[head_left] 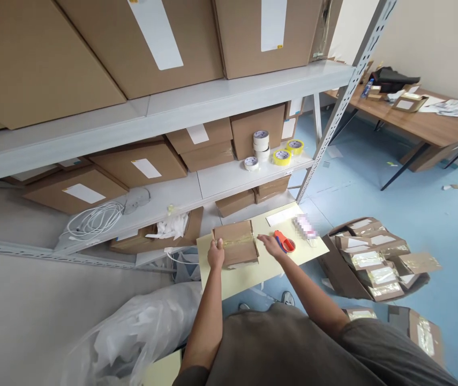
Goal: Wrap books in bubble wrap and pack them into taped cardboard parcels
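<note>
A small cardboard box (237, 254) with clear tape across its top lies on the pale yellow tabletop (212, 280). My left hand (216, 254) grips the box at its left side, thumb on top. At the opposite side, my right hand (271, 245) has its fingers stretched towards the taped edge; whether the fingertips touch the box I cannot tell. Just beyond that hand sits an orange tape dispenser (284, 241) with a blue part, partly behind my wrist. A white sheet (280, 215) and a blurred pinkish packet (305, 227) lie at the table's far right.
Ahead stands a metal shelf (229, 99) with large cartons, white tape rolls (261, 140), yellow tape rolls (282, 156) and a coiled cable (99, 221). An open carton of taped boxes (377, 257) is on the floor at right. Plastic wrap (148, 321) bulges at left. A wooden desk (433, 126) stands farther off.
</note>
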`<state>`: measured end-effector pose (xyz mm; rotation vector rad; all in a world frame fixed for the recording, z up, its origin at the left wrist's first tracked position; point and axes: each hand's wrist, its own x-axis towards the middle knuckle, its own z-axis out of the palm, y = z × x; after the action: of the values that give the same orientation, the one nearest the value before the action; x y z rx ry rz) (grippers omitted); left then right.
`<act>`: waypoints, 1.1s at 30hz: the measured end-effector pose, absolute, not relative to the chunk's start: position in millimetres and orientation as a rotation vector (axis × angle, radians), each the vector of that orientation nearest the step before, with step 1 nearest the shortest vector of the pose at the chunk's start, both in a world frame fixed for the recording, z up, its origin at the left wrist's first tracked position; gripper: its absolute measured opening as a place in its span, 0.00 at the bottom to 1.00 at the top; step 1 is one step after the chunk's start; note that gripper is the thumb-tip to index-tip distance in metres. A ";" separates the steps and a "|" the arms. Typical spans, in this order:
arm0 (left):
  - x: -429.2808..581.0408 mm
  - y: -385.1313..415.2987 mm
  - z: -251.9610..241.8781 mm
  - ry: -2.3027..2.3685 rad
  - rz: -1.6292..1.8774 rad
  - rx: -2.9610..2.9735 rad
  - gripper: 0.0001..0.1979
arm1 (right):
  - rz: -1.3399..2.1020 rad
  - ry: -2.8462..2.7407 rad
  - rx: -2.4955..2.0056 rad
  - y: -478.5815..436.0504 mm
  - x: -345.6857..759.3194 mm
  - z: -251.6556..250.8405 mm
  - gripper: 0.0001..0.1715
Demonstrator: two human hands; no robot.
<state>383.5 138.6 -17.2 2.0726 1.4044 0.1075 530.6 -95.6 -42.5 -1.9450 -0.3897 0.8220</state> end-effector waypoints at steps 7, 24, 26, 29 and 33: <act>383.9 140.3 -11.2 1.277 0.186 1.996 0.21 | 0.945 -0.328 -1.698 -65.2 508.0 0.1 0.43; 296.1 108.2 -119.3 1.103 0.151 1.680 0.26 | 0.917 -0.088 -2.029 -47.9 455.8 -84.8 0.37; 296.0 111.9 -123.1 1.109 0.117 1.680 0.28 | 0.887 -0.099 -2.166 -44.9 456.8 -87.6 0.33; 300.4 113.3 -121.7 1.119 0.108 1.677 0.28 | 0.852 -0.133 -2.267 -42.3 459.4 -88.2 0.28; 303.9 113.1 -114.1 1.117 0.088 1.661 0.28 | 0.826 -0.169 -2.304 -39.7 458.0 -86.7 0.24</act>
<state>303.9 113.1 -114.1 1.6612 1.1174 0.0884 458.0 -39.7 -86.7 -2.3040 -0.1692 0.8257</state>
